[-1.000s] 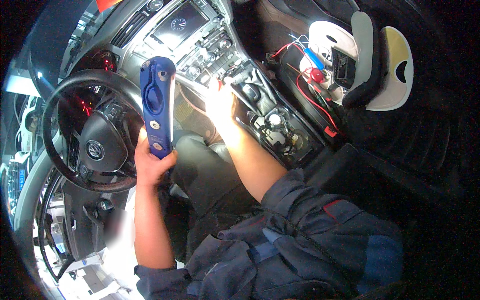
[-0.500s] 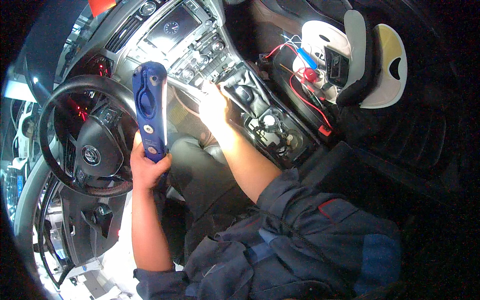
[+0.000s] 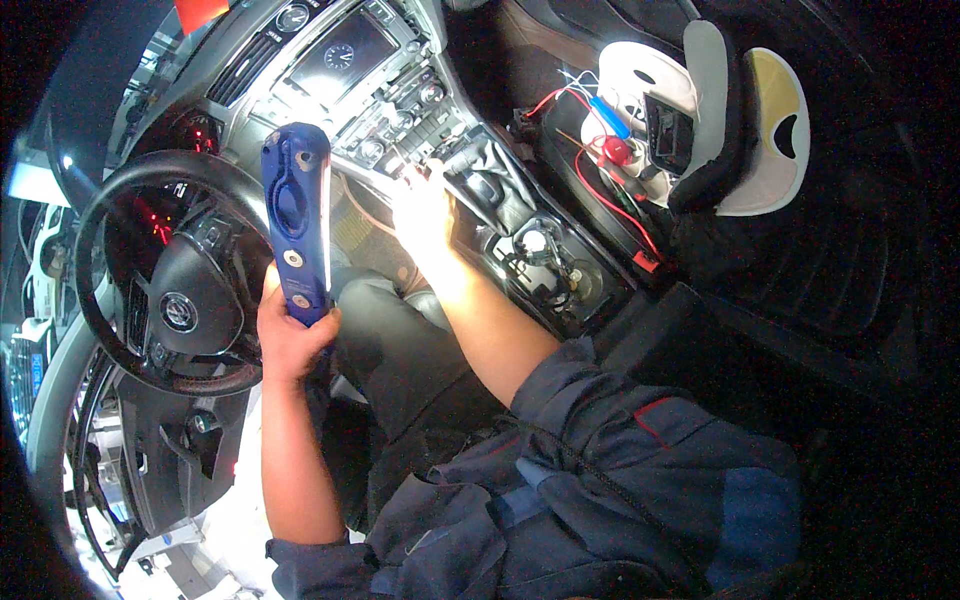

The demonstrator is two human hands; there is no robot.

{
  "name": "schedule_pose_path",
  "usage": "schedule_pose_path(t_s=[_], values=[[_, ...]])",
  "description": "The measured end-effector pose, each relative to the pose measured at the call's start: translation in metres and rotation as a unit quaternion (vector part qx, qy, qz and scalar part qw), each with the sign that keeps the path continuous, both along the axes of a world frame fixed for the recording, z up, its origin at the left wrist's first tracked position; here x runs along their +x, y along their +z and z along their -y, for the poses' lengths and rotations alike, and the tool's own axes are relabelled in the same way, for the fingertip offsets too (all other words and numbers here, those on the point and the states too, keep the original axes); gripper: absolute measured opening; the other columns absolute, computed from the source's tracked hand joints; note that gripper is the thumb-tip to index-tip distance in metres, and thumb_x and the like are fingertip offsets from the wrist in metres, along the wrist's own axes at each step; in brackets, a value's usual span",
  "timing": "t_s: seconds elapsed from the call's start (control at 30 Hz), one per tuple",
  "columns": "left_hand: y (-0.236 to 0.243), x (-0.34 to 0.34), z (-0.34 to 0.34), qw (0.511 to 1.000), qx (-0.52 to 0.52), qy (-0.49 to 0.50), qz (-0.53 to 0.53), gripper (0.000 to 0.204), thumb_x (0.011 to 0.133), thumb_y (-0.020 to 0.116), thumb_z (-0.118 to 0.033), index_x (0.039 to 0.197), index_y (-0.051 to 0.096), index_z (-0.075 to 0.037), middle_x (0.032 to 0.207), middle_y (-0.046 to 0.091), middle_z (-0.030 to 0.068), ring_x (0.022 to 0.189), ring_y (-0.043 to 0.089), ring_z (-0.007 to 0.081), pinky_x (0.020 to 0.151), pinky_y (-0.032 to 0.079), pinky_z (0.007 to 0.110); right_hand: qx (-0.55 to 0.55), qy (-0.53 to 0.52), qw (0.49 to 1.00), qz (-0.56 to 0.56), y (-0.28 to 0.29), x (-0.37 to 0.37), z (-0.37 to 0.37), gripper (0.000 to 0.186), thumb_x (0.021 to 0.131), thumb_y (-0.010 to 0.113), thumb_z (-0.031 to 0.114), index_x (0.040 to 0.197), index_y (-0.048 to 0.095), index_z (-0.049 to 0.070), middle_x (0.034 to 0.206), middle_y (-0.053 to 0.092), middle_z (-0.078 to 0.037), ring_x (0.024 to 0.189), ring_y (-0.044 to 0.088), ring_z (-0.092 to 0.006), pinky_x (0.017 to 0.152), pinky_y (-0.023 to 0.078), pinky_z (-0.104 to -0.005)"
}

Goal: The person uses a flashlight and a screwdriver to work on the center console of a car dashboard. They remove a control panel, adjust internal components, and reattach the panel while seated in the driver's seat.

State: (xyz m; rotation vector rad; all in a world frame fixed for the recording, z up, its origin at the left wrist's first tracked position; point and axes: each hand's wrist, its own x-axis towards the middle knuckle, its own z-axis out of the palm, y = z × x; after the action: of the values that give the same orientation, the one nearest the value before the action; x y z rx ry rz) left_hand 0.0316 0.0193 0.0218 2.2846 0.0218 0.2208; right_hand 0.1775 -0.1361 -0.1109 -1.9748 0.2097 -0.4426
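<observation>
While L grip (image 3: pixel 294 338) clamps blue lamp (image 3: pixel 297 222) btm, rest juts fwd | R grip (image 3: pixel 424 215): closure unclear

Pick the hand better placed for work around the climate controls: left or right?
Right, probably: the right hand is near the climate controls, though glare hides any contact. The left hand grips the blue work light by the steering wheel.

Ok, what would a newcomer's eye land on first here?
The blue lamp in the left hand, by the steering wheel. Then the right hand, washed out by glare below the dashboard controls. At far right, a pale yellowish panel stands out against the dark.
</observation>
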Motion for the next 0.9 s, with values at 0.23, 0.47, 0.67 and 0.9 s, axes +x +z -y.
schedule_pose_path(t_s=[0.23,0.47,0.67,0.9], values=[[0.003,0.0,0.001,1.0,0.019,0.002,-0.011,0.042,0.064,0.078,-0.014,0.102,0.072,0.002,0.129,0.06,0.0115,0.118,0.058,0.0236,0.101,0.045,0.034,0.328,0.045,0.943,0.033,-0.018,0.008,-0.01,0.037,0.105,0.048,0.032,0.124,0.069,0.008,0.108,0.074,-0.021,0.103,0.069,-0.0401,0.089,0.053,-0.0468],[0.001,0.0,-0.002,1.0,-0.001,0.002,-0.028,0.043,0.064,0.079,-0.013,0.104,0.071,0.002,0.129,0.06,0.0116,0.118,0.059,0.0237,0.101,0.046,0.034,0.093,0.053,0.984,-0.142,-0.023,0.009,-0.003,0.031,0.105,0.048,0.026,0.12,0.067,0.006,0.11,0.071,-0.021,0.105,0.068,-0.037,0.091,0.053,-0.0435],[0.004,0.001,0.0,1.0,-0.002,-0.014,0.006,0.044,0.064,0.08,-0.014,0.104,0.072,0.002,0.136,0.059,0.0134,0.124,0.058,0.0253,0.104,0.045,0.034,0.41,0.157,0.894,0.089,-0.064,0.032,-0.024,0.018,0.1,0.05,0.007,0.113,0.062,0.005,0.096,0.069,-0.011,0.093,0.068,-0.0249,0.084,0.054,-0.0316],[0.008,0.0,0.002,0.998,0.045,-0.036,0.026,0.048,0.064,0.082,-0.019,0.106,0.073,0.001,0.142,0.055,0.0189,0.133,0.053,0.0324,0.111,0.041,0.039,0.139,0.258,0.956,0.034,-0.044,0.011,-0.024,0.031,0.1,0.047,0.025,0.12,0.059,0.004,0.116,0.065,-0.016,0.112,0.062,-0.0288,0.105,0.04,-0.0394]])
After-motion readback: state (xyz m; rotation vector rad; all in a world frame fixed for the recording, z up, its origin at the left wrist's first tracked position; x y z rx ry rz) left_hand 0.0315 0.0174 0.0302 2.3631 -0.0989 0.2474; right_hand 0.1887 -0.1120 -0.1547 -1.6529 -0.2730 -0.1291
